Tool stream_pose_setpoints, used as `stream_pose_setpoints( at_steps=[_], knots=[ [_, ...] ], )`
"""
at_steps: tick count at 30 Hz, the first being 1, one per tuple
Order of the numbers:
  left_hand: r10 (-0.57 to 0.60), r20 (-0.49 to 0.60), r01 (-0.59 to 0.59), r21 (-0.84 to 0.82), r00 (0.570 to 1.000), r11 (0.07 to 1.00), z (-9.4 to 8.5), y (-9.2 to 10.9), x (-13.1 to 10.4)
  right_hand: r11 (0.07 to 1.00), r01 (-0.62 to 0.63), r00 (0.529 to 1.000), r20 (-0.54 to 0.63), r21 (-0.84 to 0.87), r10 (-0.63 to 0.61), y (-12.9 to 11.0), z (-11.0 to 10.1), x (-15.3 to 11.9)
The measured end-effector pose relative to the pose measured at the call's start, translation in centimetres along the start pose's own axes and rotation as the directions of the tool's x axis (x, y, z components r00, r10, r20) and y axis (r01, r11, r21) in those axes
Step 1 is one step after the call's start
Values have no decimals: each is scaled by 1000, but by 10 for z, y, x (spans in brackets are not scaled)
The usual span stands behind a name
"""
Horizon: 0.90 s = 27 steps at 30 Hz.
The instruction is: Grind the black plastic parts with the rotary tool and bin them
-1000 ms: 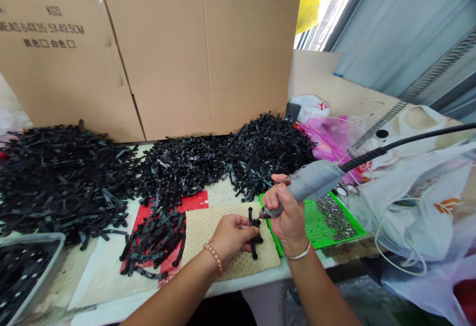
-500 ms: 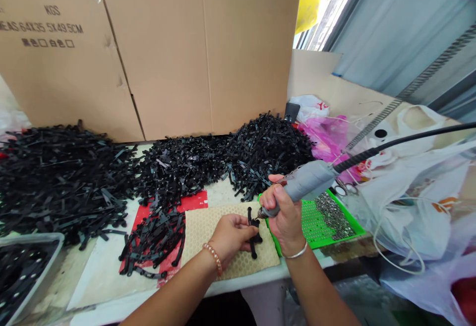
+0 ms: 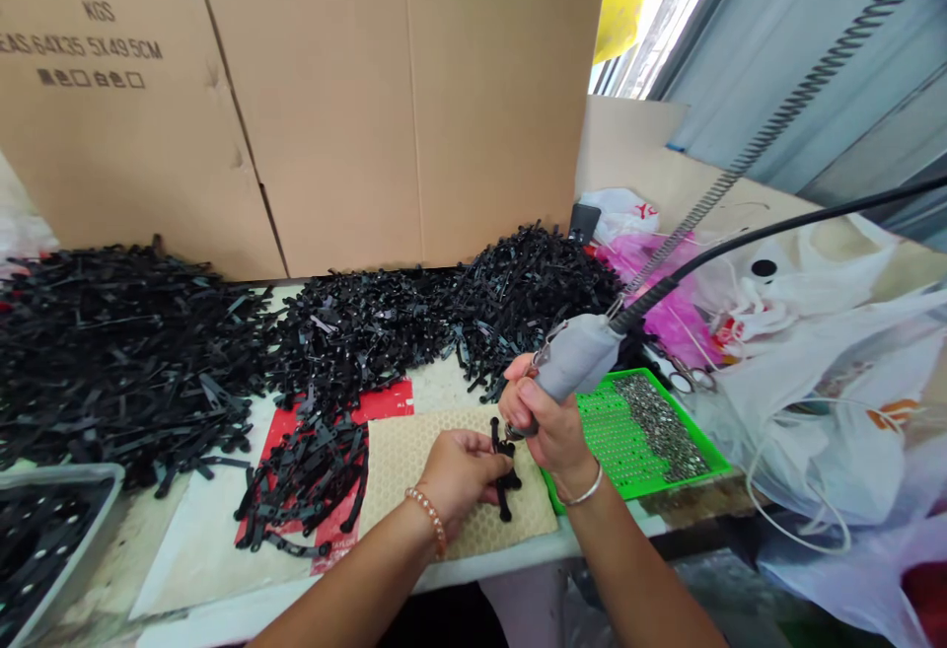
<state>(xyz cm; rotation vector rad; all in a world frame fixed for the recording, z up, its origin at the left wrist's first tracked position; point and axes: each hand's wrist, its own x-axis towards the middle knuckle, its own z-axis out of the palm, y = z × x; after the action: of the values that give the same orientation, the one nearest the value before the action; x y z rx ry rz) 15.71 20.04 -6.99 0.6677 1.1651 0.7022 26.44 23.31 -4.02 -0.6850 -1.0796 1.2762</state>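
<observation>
My left hand (image 3: 466, 470) pinches small black plastic pieces (image 3: 505, 488) against a tan honeycomb-patterned mat (image 3: 403, 441). The pieces lie crossed over one another, and my fingers cover part of them. My right hand (image 3: 551, 426) wraps round a grey electric screwdriver (image 3: 577, 357), its tip tilted down to the left, close above the pieces. Whether the tip touches them I cannot tell. From the screwdriver's rear end run a black cable (image 3: 784, 229) and a coiled spring (image 3: 784, 125). Right of the mat sits a green perforated tray (image 3: 614, 431) with many small screws (image 3: 658, 421).
Large heaps of black plastic pieces (image 3: 118, 352) line the back, before a tall cardboard box (image 3: 318, 115). A smaller pile (image 3: 311, 480) lies on a red sheet (image 3: 392, 396). A clear bin (image 3: 110, 480) stands at left. Plastic bags (image 3: 814, 352) and scissors (image 3: 699, 379) lie at right.
My right hand has shifted slightly left with the screwdriver, which is more upright. The spring has swung and looks stretched higher. My left hand keeps its hold.
</observation>
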Motion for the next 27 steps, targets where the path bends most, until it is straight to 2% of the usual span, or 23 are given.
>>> stream_pose_setpoints(
  at_steps=[3, 7, 11, 14, 18, 27],
  knots=[
    [11, -14, -11, -19, 1000, 1000, 0, 0, -1, 999, 35, 998, -56, -3, -35, -1, 2, -2],
    [2, 38, 1, -71, 999, 997, -2, 2, -2, 991, 135, 973, -190, 18, -129, -21, -2, -2],
    [-15, 39, 18, -81, 999, 997, -3, 6, -5, 960, 250, 892, -357, -126, -278, -37, -24, 4],
    [-22, 14, 23, -72, 1000, 997, -3, 8, -6, 966, 190, 858, -448, -178, -251, -31, -39, 9],
    [-28, 27, 30, -67, 999, 997, -2, 9, -6, 982, 110, 881, -442, -155, -169, -14, -45, 12],
    [-12, 47, 15, -67, 999, 998, -5, 6, -4, 978, 96, 886, -433, -183, -168, -6, -45, 16]
  ],
)
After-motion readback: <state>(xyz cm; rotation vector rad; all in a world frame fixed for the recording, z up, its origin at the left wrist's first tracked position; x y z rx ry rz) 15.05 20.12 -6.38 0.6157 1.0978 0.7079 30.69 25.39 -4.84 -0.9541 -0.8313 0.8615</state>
